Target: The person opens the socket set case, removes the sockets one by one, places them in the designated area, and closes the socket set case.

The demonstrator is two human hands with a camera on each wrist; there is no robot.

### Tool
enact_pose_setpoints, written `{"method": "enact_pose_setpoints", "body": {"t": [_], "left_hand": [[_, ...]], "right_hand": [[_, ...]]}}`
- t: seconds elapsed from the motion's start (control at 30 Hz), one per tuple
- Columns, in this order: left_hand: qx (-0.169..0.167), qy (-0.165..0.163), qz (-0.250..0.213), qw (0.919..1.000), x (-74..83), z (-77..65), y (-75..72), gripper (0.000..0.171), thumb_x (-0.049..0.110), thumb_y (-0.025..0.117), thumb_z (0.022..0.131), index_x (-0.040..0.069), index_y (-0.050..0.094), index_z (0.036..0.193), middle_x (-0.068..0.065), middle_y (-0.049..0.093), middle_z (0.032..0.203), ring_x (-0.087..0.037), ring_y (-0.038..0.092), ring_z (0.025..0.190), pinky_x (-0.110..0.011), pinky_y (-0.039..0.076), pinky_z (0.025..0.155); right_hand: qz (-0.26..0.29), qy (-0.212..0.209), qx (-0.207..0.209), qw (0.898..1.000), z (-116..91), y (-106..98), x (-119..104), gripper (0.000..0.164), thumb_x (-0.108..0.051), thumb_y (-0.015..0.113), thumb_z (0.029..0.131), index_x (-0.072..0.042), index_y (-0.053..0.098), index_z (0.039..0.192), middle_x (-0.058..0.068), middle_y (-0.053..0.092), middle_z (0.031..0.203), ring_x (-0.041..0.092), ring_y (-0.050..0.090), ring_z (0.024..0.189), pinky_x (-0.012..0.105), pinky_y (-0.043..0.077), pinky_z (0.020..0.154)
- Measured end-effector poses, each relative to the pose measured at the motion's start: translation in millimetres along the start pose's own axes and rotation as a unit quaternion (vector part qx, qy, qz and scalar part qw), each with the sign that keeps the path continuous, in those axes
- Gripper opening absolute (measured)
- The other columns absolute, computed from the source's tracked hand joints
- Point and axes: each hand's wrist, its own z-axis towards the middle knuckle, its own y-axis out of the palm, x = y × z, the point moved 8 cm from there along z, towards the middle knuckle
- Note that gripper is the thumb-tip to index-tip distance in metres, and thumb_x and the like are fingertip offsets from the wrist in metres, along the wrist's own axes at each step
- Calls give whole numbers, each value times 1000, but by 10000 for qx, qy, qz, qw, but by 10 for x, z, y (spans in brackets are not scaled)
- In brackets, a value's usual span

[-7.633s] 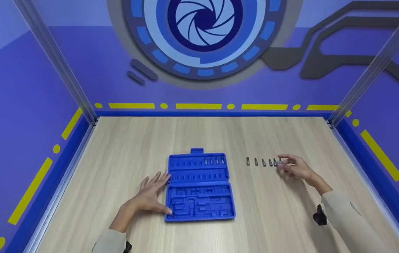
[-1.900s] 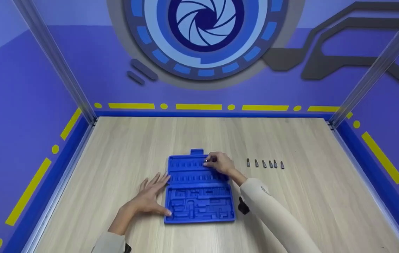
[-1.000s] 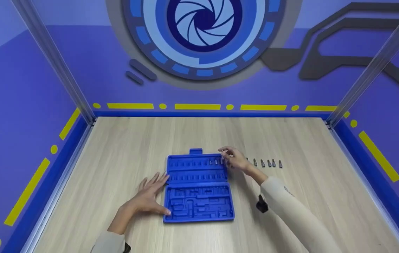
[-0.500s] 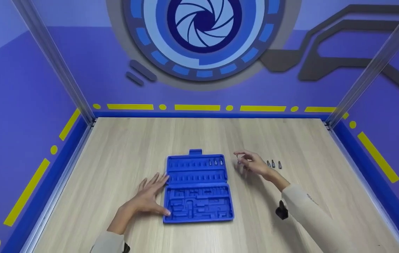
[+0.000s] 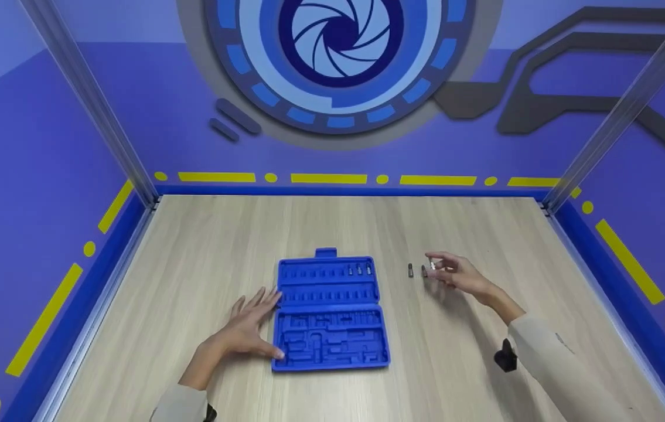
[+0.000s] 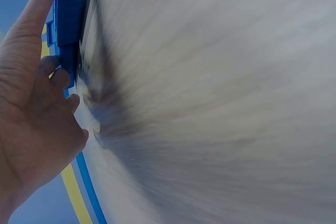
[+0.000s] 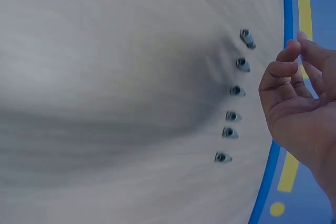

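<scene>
My left hand (image 5: 244,333) rests on the left side of an opened blue plastic tool case (image 5: 332,368), fingers spread along its edge and thumb on the near corner. In the left wrist view the thumb and fingers lie along the case's side (image 6: 71,14). My right hand (image 5: 464,278) pinches a small shiny metal bit (image 5: 432,265) between thumb and fingertips, above a row of similar bits (image 5: 411,270) on the table. The right wrist view shows several bits (image 7: 242,64) lying in line below the hand (image 7: 299,90). Three bits (image 5: 359,269) sit in the lid's upper right slots.
The case's lower half has moulded recesses (image 5: 335,346), and its latch tab (image 5: 326,252) points to the back. The pale wooden table (image 5: 221,234) is walled by blue printed panels (image 5: 332,158), with metal posts (image 5: 619,111) at the back corners.
My right hand has taken a bit from the lid's upper row, leaving three there, and has carried it right over the row on the table. The left hand stays on the case.
</scene>
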Motion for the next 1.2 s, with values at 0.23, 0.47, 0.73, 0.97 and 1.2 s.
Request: {"method": "enact_pose_setpoints", "body": {"t": [0.23,0.47,0.73,0.97,1.2], "left_hand": [[6,-50,77,10000,-20,5,9,136,59,93,59,9,21,163,-18,20,170,-47,10,158,-74,0,121],[9,-14,16,10000,-7,0,1,136,56,95,59,9,21,163,-19,20,169,-48,10,157,-75,-1,120],[18,-44,49,10000,-16,-2,1,136,57,95,59,8,22,163,-20,21,169,-48,10,157,-74,-1,121],[-4,-35,-151,9999,-11,-14,-1,134,54,95,61,8,21,163,-20,20,169,-49,8,157,-74,-3,120],[17,-5,-118,9999,-7,-13,4,134,55,95,60,8,22,163,-20,20,169,-49,9,157,-74,-2,120]], "right_hand": [[-283,49,223,9993,-171,-302,122,54,-12,62,102,7,43,150,21,63,116,13,62,81,24,51,65],[-535,255,623,9963,-323,-621,247,56,-13,65,100,6,46,149,22,59,121,6,57,76,22,48,62],[-783,485,773,9927,-473,-830,378,55,-9,65,99,9,45,148,29,58,123,9,60,81,22,48,62],[-955,608,911,9894,-538,-888,507,54,-8,65,100,10,46,146,30,62,120,6,60,77,21,46,58],[-1166,541,1145,9851,-540,-864,600,50,-3,67,97,12,51,141,29,65,112,11,66,83,23,53,63]]}}
